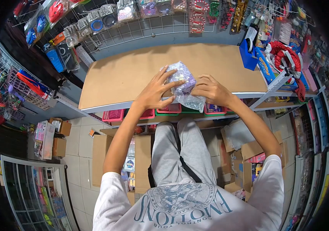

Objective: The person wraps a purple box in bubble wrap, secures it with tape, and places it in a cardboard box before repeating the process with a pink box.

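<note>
A pale purple patterned package in clear plastic (186,78) is at the front middle of the brown-covered shelf. My left hand (155,91) holds its left side, with the fingers spread over the top and the thumb lower down. The loose, crinkled end of the clear plastic wrapping (194,103) hangs over the shelf's front edge. At the package's right side, my right hand (210,91) has its fingers bent and pinched on the plastic. The right fingertips are partly hidden, and what is inside the package cannot be made out.
The brown shelf top (118,79) spans the front. Behind it, a wire rack (153,34) carries hanging packets. A blue bin (248,56) stands at right. Pink baskets (113,115) sit underneath. Open cartons (245,165) flank my legs, and a glass case (33,188) stands at lower left.
</note>
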### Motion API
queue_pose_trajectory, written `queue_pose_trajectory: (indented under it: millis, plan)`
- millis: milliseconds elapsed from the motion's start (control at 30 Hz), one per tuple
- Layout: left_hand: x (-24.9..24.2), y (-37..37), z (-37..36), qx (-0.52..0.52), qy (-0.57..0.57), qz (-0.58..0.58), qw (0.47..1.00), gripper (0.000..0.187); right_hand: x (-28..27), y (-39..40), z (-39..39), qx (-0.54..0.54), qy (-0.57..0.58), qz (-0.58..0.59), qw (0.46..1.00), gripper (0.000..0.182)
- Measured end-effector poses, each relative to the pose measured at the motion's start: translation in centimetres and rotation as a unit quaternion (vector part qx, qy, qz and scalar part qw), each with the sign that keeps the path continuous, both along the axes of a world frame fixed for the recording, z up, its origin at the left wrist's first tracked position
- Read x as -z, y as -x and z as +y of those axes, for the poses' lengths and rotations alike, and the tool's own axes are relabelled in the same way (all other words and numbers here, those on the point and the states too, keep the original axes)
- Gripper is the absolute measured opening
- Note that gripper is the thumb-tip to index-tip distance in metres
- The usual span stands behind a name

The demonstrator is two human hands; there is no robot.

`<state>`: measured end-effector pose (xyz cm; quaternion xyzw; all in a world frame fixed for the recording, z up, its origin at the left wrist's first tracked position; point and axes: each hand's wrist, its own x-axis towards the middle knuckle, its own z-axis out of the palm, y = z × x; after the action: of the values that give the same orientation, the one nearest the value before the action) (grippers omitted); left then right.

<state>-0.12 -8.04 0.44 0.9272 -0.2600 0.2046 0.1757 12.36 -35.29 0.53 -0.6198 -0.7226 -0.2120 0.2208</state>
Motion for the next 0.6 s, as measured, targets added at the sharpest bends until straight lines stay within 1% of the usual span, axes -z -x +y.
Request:
queue_pose_trajectory:
  millis: [100,200,300,400,500,600]
  plan:
    - [0.5,-0.2,-0.1,-0.005,0.000,-0.007,1.000,0.056,0.4,-0.2,0.1,-0.023,0.002,0.029,0.999,0.045]
    - [0.8,-0.2,-0.4,-0.012,0.007,-0.016,1.000,0.056,0.1,-0.4,0.1,-0.030,0.025,0.040,0.998,0.037]
    - [0.9,-0.2,-0.9,-0.025,0.010,-0.028,0.999,0.055,0.1,-0.4,0.1,-0.028,0.021,0.015,0.999,0.036]
    - [1.2,-0.2,-1.4,-0.036,0.022,-0.039,0.998,0.054,0.3,-0.3,0.1,-0.012,0.014,0.005,1.000,0.046]
    - [1.5,-0.3,-1.7,-0.042,0.040,-0.039,0.998,0.054,0.1,-0.1,0.4,-0.029,-0.020,-0.037,0.999,0.041]
    - [1.8,-0.5,-1.9,-0.048,0.050,-0.045,0.997,0.053,-0.1,-0.6,1.2,-0.059,0.007,-0.064,0.996,0.037]
